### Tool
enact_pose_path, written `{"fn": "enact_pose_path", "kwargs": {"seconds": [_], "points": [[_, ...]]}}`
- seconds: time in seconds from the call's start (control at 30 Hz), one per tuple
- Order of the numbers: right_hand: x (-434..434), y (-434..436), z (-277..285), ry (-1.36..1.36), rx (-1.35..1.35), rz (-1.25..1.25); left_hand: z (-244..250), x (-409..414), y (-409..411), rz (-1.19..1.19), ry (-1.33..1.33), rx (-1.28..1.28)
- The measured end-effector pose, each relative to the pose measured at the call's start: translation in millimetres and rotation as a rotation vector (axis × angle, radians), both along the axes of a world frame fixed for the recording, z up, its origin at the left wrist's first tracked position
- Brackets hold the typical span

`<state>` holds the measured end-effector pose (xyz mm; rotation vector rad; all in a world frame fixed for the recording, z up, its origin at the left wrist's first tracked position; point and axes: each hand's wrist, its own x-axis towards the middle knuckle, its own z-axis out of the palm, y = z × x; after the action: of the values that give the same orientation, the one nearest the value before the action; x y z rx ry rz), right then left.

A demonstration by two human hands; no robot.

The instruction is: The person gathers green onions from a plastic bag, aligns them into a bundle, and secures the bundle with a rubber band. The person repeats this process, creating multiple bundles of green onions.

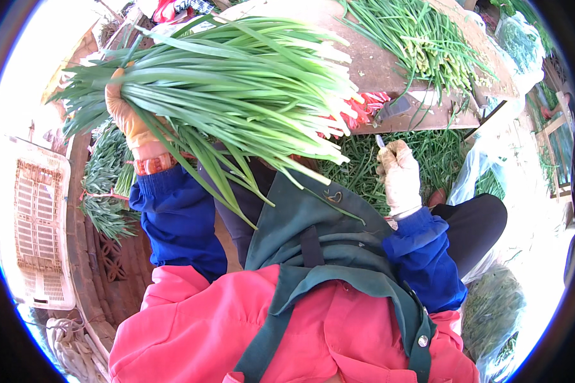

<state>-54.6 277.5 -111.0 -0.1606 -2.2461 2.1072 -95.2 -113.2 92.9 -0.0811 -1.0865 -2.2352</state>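
Note:
My left hand (124,112), in a thin tan glove, is wrapped round the leafy end of a large bundle of garlic chives (239,86). The flat green leaves fan out to the right, and their pale cut ends hang over the red ties and the board's edge. Several leaves droop toward my lap. My right hand (400,174), in a soiled white glove, is closed low at the right, apart from the bundle. A small blade (379,140) pokes up from its fingers; its handle is hidden in the fist.
A second heap of chives (431,43) lies on the wooden board (311,12). Red plastic ties (366,106) sit under its edge. Loose leaves (354,163) cover the ground beneath. Tied bundles (108,177) and a plastic crate (40,225) stand left; a clear bag (493,311) is right.

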Motion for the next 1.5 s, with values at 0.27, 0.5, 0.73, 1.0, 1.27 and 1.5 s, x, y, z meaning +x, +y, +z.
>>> {"fn": "enact_pose_path", "kwargs": {"seconds": [0.27, 0.5, 0.73, 1.0, 1.27, 1.5], "points": [[1.3, -7.1, 1.2, -0.198, -0.456, 0.196, -13.0, 9.4, 20.5, 0.084, -0.106, -0.158], [-21.3, -39.9, 49.9, -0.278, -1.386, 0.682, -33.6, 16.4, 32.3, -0.094, 0.082, -0.144], [-14.2, -76.3, 56.5, -0.406, -1.328, 0.272, -42.8, 17.5, 23.4, -0.028, 0.058, -0.256], [-7.6, -67.2, 30.0, -0.400, -1.432, 0.384, -59.7, 5.0, 15.8, -0.126, 0.217, -0.167], [0.8, -82.0, -10.0, -0.596, -1.497, 0.245, -51.5, 21.3, 40.3, -0.289, 0.111, -0.019], [2.8, -63.0, -0.1, -0.209, -1.417, 0.302, -56.0, 15.2, 45.1, -0.266, 0.104, -0.055]]}}
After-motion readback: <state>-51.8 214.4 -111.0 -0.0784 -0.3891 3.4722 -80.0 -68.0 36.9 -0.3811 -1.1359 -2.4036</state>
